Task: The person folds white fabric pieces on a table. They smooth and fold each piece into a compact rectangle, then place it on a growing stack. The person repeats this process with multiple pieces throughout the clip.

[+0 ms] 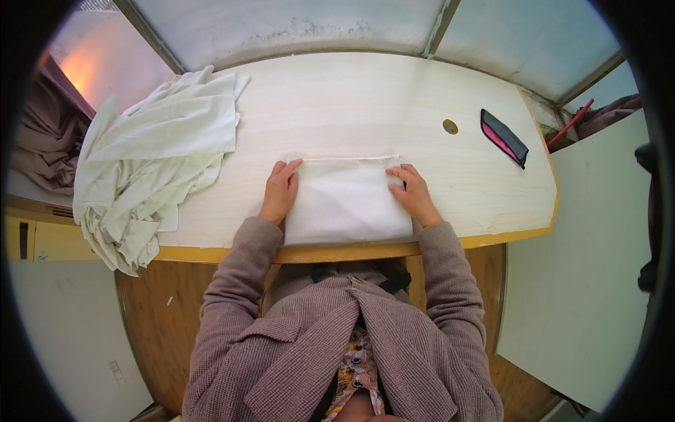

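Observation:
A white cloth folded into a rectangle (345, 203) lies flat at the front edge of the pale desk, before my body. My left hand (282, 191) rests at its left side, with a fingertip touching the upper left corner. At the upper right corner is my right hand (411, 191), thumb and forefinger on the cloth and slightly apart. Whether either hand pinches the fabric I cannot tell. Off to the left, a loose heap of white cloth (163, 142) spreads over the desk and hangs past its front edge.
On the right of the desk (337, 121) lies a dark pouch with pink lining (503, 138), near a round brass-coloured disc (450, 126). Window panes (337, 26) border the far edge. Brown curtain fabric (50, 142) hangs at the far left, and a white panel (585, 253) stands at the right.

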Available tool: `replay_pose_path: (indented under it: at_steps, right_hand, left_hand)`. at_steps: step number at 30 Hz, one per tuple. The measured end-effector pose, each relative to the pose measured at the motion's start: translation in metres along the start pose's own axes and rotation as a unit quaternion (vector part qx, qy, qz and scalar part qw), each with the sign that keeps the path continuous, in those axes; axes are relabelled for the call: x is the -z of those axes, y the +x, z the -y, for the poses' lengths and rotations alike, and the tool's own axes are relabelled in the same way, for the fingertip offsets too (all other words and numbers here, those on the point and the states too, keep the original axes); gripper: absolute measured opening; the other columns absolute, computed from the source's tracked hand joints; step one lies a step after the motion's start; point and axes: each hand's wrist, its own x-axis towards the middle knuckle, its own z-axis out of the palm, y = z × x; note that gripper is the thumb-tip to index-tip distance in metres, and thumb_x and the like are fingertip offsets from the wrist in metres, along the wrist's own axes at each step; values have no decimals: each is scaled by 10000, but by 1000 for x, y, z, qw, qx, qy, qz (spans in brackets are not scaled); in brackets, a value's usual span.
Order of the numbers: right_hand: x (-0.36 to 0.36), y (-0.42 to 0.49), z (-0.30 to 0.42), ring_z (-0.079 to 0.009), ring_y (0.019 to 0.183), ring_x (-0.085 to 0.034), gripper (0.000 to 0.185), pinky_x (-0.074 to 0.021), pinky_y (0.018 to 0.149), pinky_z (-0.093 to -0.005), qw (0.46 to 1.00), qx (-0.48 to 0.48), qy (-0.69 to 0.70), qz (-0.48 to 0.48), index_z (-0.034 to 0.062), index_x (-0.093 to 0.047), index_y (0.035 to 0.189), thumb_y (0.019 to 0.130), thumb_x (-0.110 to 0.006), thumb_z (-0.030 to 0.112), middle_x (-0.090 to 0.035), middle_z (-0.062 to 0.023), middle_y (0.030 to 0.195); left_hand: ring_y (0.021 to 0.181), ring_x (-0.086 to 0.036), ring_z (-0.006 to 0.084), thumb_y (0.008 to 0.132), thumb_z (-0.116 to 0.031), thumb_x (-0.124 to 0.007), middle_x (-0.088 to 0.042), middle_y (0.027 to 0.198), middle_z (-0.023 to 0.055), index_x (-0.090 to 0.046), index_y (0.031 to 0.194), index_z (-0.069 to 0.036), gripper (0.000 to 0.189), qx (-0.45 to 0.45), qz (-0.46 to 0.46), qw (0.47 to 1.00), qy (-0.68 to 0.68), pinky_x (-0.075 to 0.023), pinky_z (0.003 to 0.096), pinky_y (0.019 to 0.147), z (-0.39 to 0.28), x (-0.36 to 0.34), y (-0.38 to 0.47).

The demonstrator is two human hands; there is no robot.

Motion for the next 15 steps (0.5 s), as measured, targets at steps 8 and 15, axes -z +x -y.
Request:
replay_pose_path:
  at_steps: [8, 15]
  right_hand:
    - [12, -26, 41, -387, 1357, -424, 583, -381, 1087, -477, 960, 143, -232, -64, 84, -577, 1366, 814, -757, 140, -463, -177, 1446]
    - [4, -76, 89, -376, 1339, -422, 557, -353, 1088, -482, 936, 249, -176, 177, 201, -614, 1339, 806, -772, 241, -463, -129, 1462]
  left_hand:
    - [1209, -520, 359, 890, -138, -690, -482, 1388, 166, -615, 1328, -118, 445, -47, -8, 979, 200, -444, 437, 1010, -27, 11, -9]
    - [1499, -229, 393, 896, -437, -694, -265, 1631, 143, -459, 1506, -200, 695, -188, 170, 932, 260, -225, 543, 1194, -54, 19, -74]
